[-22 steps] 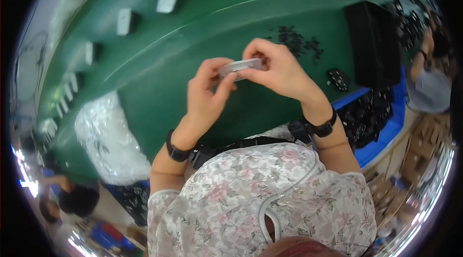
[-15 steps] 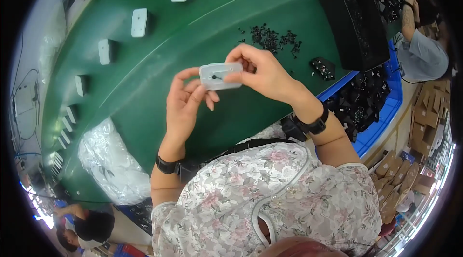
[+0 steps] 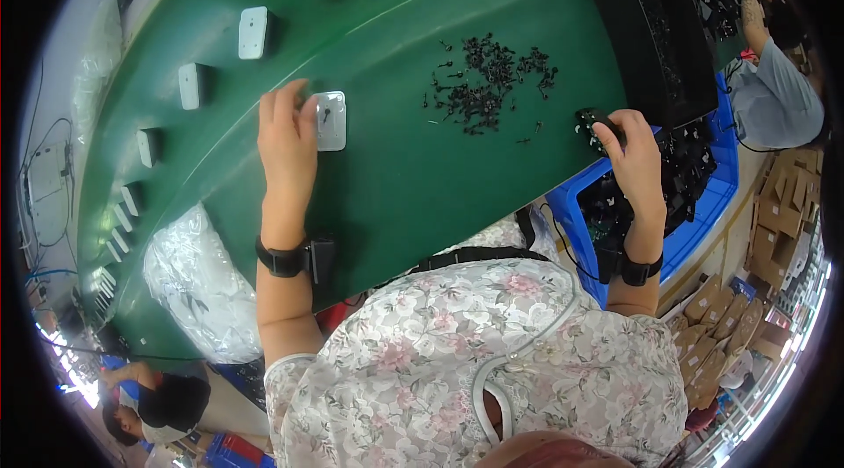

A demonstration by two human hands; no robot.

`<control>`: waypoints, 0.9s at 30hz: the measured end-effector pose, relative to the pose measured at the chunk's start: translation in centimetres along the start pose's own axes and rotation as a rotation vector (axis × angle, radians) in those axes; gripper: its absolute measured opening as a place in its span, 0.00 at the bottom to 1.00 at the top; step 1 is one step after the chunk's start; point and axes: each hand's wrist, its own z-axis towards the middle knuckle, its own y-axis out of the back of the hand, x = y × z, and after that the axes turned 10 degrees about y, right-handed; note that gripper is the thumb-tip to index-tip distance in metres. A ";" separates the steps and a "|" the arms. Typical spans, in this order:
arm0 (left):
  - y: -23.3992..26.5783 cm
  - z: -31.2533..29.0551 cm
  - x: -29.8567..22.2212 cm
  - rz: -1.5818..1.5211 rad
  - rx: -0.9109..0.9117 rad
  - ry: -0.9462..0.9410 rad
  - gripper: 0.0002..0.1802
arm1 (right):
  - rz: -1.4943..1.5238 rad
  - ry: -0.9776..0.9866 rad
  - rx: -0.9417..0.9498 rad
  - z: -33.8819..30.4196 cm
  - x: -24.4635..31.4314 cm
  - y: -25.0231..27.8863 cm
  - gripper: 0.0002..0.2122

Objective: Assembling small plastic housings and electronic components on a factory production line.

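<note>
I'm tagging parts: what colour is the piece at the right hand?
The piece at the right hand is mostly black, as the head view shows.

A hand could pass low over the green worktop (image 3: 422, 191) between the white plastic shell (image 3: 332, 142) beside the left hand (image 3: 288, 121) and the black electronic part (image 3: 586, 125) at the right hand (image 3: 631, 147). Farther out, scattered black screws (image 3: 483, 86) interrupt that lane. Rightward, the high-walled black box (image 3: 619, 42) blocks a flat sweep; the crumpled plastic bag (image 3: 198, 283) obstructs the near left. Gaps separate the standing white housings (image 3: 253, 33).
</note>
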 end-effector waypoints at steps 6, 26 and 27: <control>-0.6 -4.3 -0.8 0.324 -0.071 -0.139 0.34 | 0.275 -0.252 -0.086 1.9 1.4 -0.2 0.07; -0.3 -5.6 1.8 -0.057 -0.076 -0.073 0.34 | 0.195 0.691 -0.119 14.6 15.4 -7.4 0.20; -0.4 -5.7 1.7 -0.059 -0.084 -0.052 0.34 | 0.282 0.537 0.060 14.1 15.7 -6.5 0.20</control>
